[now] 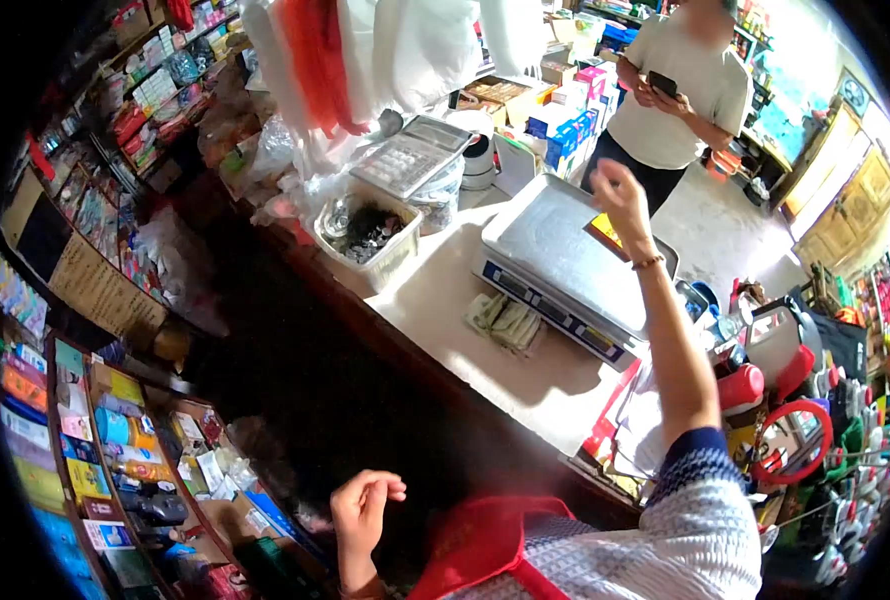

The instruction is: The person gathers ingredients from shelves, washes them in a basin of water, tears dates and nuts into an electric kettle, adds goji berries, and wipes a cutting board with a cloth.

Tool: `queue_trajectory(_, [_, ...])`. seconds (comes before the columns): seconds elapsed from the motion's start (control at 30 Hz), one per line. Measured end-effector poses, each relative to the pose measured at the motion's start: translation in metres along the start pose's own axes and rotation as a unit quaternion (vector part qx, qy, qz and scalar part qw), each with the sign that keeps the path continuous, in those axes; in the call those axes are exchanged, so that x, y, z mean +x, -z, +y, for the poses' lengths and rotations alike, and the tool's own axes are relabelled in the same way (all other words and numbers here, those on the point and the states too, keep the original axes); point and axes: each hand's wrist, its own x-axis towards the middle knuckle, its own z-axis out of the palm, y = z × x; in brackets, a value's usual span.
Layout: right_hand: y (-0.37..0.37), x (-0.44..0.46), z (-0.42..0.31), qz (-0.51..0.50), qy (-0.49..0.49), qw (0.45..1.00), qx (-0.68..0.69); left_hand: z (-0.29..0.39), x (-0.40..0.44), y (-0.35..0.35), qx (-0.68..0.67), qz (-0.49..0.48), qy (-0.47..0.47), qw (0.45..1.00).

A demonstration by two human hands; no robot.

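My right hand (625,205) is raised over the far right part of a weighing scale (555,240), its fingers curled in; whether they hold anything is too small to tell. Just beside the wrist, a yellow and dark packet (607,235) lies on the metal pan. Low in the view, away from the counter (435,300), my left hand (363,510) hovers with its fingers bent together and nothing visible in them. Several folded papers like banknotes (505,323) lie at the scale's near edge. An open plastic tub (367,240) with dark contents stands left of the scale.
Across the counter stands a person (675,90) holding a phone (663,84). Plastic bags (415,50) hang above the counter. Stocked shelves (115,440) line the left. A red ring-shaped object (793,442) and a red-lidded container (741,388) crowd the right.
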Motion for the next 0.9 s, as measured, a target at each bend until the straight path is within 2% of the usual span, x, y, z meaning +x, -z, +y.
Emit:
queue_trajectory(0.03, [0.000, -0.013, -0.054, 0.026, -0.032, 0.958, 0.282, 0.000, 0.016, -0.005, -0.010, -0.016, 0.000, 1.000])
queue_trajectory(0.07, [-0.001, -0.022, -0.098, 0.066, -0.021, 0.867, 0.493, 0.003, 0.030, -0.013, -0.024, -0.031, 0.004, 0.999])
queue_trajectory(0.1, [-0.002, -0.037, -0.136, 0.070, 0.013, 0.762, 0.643, 0.007, 0.043, -0.022, -0.005, -0.058, -0.031, 0.998])
queue_trajectory(0.13, [0.000, -0.056, -0.171, 0.052, 0.027, 0.685, 0.726, 0.015, 0.058, -0.033, 0.013, -0.083, -0.069, 0.994])
queue_trajectory(0.17, [0.004, -0.066, -0.188, -0.099, 0.089, 0.577, 0.806, 0.023, 0.071, -0.045, 0.023, -0.111, -0.153, 0.982])
queue_trajectory(0.2, [0.003, -0.075, -0.208, -0.065, 0.141, 0.526, 0.836, 0.033, 0.082, -0.054, 0.032, -0.137, -0.237, 0.961])
queue_trajectory(0.27, [-0.010, -0.096, -0.250, -0.043, 0.190, 0.341, 0.920, 0.052, 0.091, -0.061, 0.077, -0.197, -0.330, 0.920])
queue_trajectory(0.3, [-0.020, -0.103, -0.268, -0.046, 0.218, 0.290, 0.931, 0.052, 0.091, -0.063, 0.071, -0.214, -0.363, 0.904])
queue_trajectory(0.37, [-0.040, -0.116, -0.293, -0.065, 0.241, 0.283, 0.926, 0.057, 0.089, -0.058, 0.086, -0.241, -0.415, 0.873])
queue_trajectory(0.53, [-0.097, -0.137, -0.337, -0.117, 0.257, 0.352, 0.892, 0.059, 0.088, -0.016, 0.063, -0.178, -0.449, 0.874])
queue_trajectory(0.67, [-0.150, -0.143, -0.362, -0.127, 0.251, 0.375, 0.883, 0.060, 0.100, 0.044, 0.176, -0.236, -0.437, 0.850])
queue_trajectory(0.8, [-0.212, -0.143, -0.385, -0.138, 0.237, 0.369, 0.888, 0.079, 0.124, 0.100, 0.174, -0.258, -0.403, 0.860])
queue_trajectory(0.9, [-0.263, -0.135, -0.400, -0.148, 0.224, 0.362, 0.893, 0.065, 0.141, 0.130, 0.152, -0.193, -0.453, 0.857])
